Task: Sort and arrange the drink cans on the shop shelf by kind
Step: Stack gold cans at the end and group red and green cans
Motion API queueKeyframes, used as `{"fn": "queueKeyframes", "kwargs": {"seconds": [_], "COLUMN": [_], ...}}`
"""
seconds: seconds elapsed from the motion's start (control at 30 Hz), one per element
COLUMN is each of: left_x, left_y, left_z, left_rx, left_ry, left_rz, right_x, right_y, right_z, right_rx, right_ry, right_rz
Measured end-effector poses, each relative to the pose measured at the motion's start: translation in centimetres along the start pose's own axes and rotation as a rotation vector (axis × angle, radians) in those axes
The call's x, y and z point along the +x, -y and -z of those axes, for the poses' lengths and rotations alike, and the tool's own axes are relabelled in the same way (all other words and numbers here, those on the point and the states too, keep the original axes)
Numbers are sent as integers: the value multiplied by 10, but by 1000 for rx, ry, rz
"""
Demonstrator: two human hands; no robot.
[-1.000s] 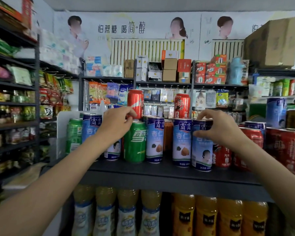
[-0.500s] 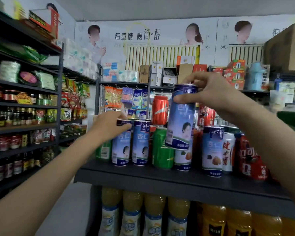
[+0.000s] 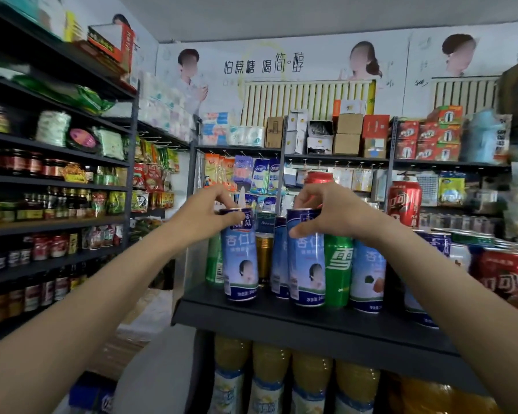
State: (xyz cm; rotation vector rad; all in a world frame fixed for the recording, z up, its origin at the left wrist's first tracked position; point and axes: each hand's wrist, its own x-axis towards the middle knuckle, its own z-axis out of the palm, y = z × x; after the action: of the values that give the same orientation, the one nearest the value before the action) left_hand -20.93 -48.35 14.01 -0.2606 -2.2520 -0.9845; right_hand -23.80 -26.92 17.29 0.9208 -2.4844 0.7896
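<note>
Blue-and-white almond drink cans stand at the shelf (image 3: 311, 325) front, the left hand (image 3: 204, 215) pinching the left can (image 3: 240, 258) rim and the right hand (image 3: 331, 215) pinching the right can (image 3: 307, 261) rim; slide both upright until they touch, clear of the green can (image 3: 338, 270).

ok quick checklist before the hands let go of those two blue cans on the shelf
1. Left hand grips the top of the left blue can: ok.
2. Right hand grips the top of the right blue can: ok.
3. Both cans upright, bases on the shelf: ok for the left; the right base looks down, cannot tell fully.
4. Same kind side by side: ok, labels match.
5. Green can right of the right blue can breaks the blue run: not ok.
6. Gold can behind the gap, stable: cannot tell.
</note>
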Motion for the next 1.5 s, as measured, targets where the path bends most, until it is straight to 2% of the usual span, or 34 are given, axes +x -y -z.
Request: {"fn": "queueKeyframes", "kwargs": {"seconds": [0.1,0.47,0.53,0.63,0.67,0.73,0.8,0.87,1.0,1.27,1.37,1.5], "left_x": [1,0,-2,-4,-4,-3,-1,1,5,7,8,12], "left_y": [5,8,9,11,12,13,13,13,13,10,7,8], "left_z": [6,9,11,14,15,18,20,21,20,11,6,0], "left_rx": [61,53,53,49,53,65,69,88,98,130,134,130], "left_ry": [-13,11,-1,-18,-28,-48,-51,-34,-6,32,36,49], "left_rz": [-8,12,15,19,23,28,29,26,10,-25,-30,-39], "right_x": [1,13,15,23,31,57,85,109,132,157,155,154], "right_y": [-4,-6,-4,11,18,30,36,30,16,11,12,18], "right_z": [-10,-24,-24,-18,-16,-18,-27,-40,-57,-75,-66,-35], "right_rx": [-50,-426,-495,-415,-405,-436,-562,-685,-707,-702,-531,-287], "right_ry": [-4,47,7,-113,-77,153,428,632,773,807,739,564], "right_rz": [-6,-21,-12,138,183,203,138,57,-58,-181,-194,-233]}}
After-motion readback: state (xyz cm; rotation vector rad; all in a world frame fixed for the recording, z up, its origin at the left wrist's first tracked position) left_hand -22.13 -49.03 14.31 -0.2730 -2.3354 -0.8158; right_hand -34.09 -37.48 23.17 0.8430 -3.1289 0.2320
